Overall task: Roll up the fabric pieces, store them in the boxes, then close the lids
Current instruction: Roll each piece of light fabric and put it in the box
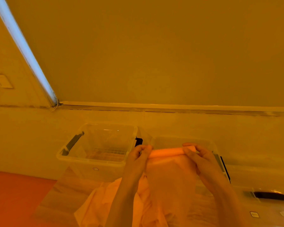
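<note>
My left hand (140,153) and right hand (195,152) pinch ends of fabric (170,174) roll, held up in front of right box (214,145). Rest of sheet hangs loose toward bench (69,190). Left box (97,158) open, lid off. Fabric looks thin, light, limp, likely slippery; roll will slacken unless gripped at both ends, fingers over top.

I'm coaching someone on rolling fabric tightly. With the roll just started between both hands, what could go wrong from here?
1. The left hand and right hand pinch only the ends of the fabric roll; its middle may loosen or sag.
2. The unrolled fabric hangs onto the crumpled fabric pile, so it might snag or roll in creases.
</note>
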The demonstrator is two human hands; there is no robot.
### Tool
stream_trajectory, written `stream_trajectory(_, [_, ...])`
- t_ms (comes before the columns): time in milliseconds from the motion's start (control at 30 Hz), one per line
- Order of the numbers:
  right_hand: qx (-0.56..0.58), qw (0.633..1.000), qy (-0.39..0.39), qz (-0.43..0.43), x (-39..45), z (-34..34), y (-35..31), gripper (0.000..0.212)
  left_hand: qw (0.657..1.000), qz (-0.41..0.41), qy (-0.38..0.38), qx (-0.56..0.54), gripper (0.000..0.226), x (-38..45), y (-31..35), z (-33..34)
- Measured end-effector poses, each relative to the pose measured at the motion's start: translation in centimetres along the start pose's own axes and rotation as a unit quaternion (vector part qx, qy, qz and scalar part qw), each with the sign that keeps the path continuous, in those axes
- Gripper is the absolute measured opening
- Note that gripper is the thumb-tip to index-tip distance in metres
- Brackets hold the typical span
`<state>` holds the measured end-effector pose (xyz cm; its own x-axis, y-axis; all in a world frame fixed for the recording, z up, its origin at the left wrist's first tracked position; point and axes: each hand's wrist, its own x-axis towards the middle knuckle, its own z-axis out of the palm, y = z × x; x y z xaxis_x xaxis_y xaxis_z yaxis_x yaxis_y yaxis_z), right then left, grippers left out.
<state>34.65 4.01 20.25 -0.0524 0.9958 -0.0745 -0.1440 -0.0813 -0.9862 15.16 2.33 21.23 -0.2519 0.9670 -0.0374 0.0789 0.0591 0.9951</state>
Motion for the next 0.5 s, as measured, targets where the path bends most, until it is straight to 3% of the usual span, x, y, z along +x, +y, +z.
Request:
stream_trajectory(200, [0.034, 0.999, -0.016, 0.026, -0.18, 0.05, 0.05, 0.015, 0.999, 0.024, 0.005, -0.021, 0.012, 0.14, -0.38, -0.22])
stream_trajectory(267, [0.036, 0.999, -0.003, 0.028, -0.08, 0.17, 0.26, 0.054, 0.999, 0.038, -0.009, -0.023, 0.012, 0.12, -0.48, -0.31])
stream_trajectory(300, [0.029, 0.999, 0.006, 0.026, -0.13, 0.27, 0.3, 0.063, 0.998, 0.047, -0.019, -0.024, 0.013, 0.06, -0.51, -0.36])
stream_trajectory(500, [0.036, 0.997, 0.049, 0.036, 0.42, 0.01, 0.57, 0.02, 0.996, 0.064, -0.052, -0.043, 0.02, -0.19, -0.54, -0.39])
